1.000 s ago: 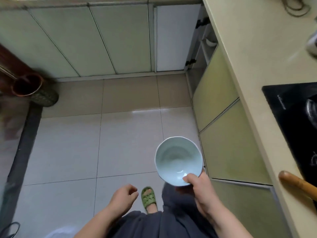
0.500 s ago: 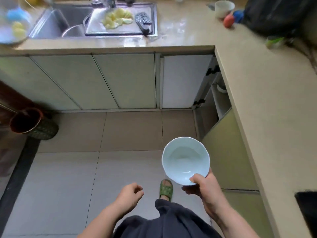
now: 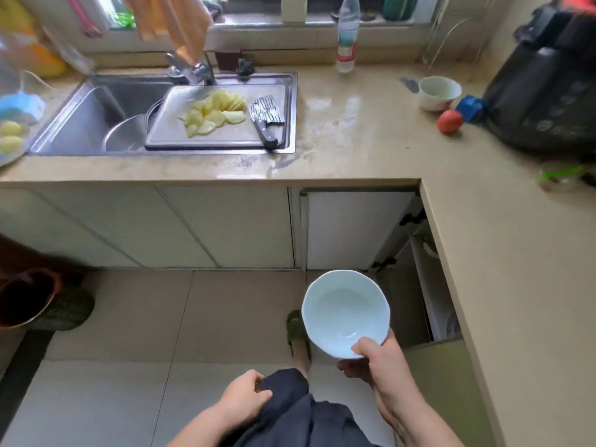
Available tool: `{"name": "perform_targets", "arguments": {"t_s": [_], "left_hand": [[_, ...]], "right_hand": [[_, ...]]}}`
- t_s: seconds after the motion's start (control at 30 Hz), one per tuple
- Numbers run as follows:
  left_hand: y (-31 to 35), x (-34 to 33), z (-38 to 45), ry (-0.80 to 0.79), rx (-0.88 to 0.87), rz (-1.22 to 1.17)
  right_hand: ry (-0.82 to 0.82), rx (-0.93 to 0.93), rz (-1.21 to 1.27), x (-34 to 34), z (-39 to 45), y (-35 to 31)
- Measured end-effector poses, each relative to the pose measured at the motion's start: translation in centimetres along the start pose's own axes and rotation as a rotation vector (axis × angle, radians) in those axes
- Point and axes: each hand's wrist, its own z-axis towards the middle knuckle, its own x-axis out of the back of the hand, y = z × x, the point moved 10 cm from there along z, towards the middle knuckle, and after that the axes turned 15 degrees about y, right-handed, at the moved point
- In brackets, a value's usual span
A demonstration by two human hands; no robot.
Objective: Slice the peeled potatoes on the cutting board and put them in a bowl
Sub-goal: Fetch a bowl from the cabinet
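Observation:
My right hand (image 3: 380, 366) grips the near rim of an empty pale blue bowl (image 3: 343, 309), held low over the floor in front of the cabinets. My left hand (image 3: 243, 398) hangs by my thigh with loosely curled fingers, holding nothing. Far ahead, a grey cutting board (image 3: 180, 133) lies across the sink (image 3: 80, 124). Yellow potato slices (image 3: 214, 112) are piled on the board. A cleaver (image 3: 266, 119) with a black handle lies at the board's right edge.
A beige L-shaped counter (image 3: 354, 130) runs ahead and along the right. It carries a white cup (image 3: 438, 91), a tomato (image 3: 450, 121), a plastic bottle (image 3: 347, 33) and a black bag (image 3: 545, 91). Whole peeled potatoes (image 3: 9, 137) sit at far left. A cabinet door (image 3: 416, 272) stands open.
The view has lifted from the floor to the sink counter, bringing board, slices and cleaver into sight. My right hand keeps hold of the bowl; my left hand stays idle at my side.

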Motion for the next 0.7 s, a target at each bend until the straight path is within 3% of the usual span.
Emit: {"name": "perform_targets", "arguments": {"t_s": [0.33, 0.47, 0.6, 0.7], "left_hand": [[21.5, 14.9, 16.0, 0.191, -0.346, -0.124], [25.3, 17.6, 18.3, 0.208, -0.38, -0.194], [27.8, 20.4, 21.2, 0.236, -0.39, -0.266], [29.5, 23.1, 23.6, 0.261, -0.386, -0.341]], "right_hand": [[0.138, 0.06, 0.054, -4.8, 12.4, -13.6], [0.195, 0.033, 0.042, -6.2, 15.8, -17.3], [0.24, 0.126, 0.036, -9.0, 20.7, -23.6], [0.207, 0.09, 0.081, -13.0, 25.4, -27.7]]}}
